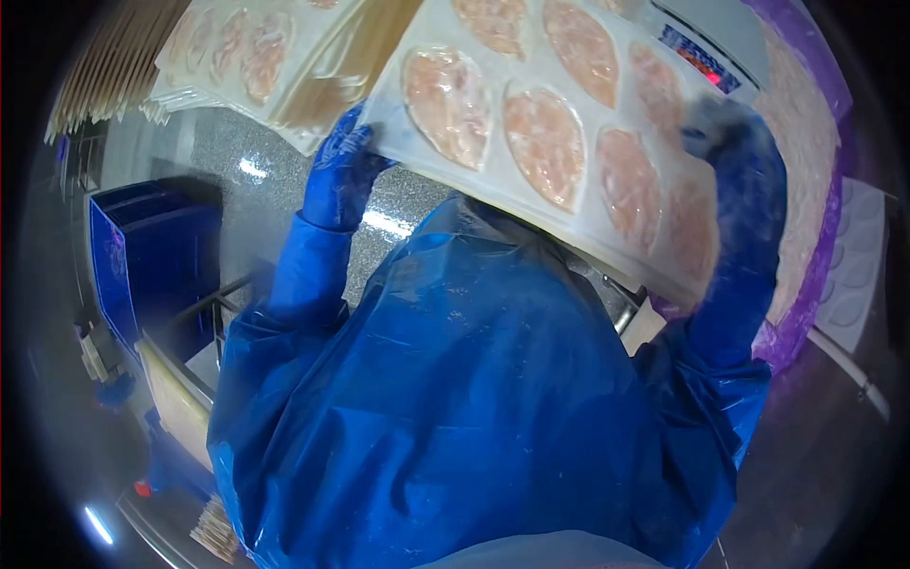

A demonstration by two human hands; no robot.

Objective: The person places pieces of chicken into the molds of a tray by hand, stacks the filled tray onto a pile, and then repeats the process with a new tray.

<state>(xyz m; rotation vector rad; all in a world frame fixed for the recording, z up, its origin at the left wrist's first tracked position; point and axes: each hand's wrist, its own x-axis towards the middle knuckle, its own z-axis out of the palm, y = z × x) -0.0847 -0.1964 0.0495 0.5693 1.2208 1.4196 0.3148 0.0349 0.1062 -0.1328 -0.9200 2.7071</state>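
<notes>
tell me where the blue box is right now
In the head view, the blue box is at the picture's left, below the stack of white trays and left of the person's left hand.

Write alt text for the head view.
A blue-gloved left hand holds a white tray of leaf-shaped pink portions; the right hand blurs at its right. Stacked trays stand upper left; a pink mass edged in purple plastic lies right.
</notes>
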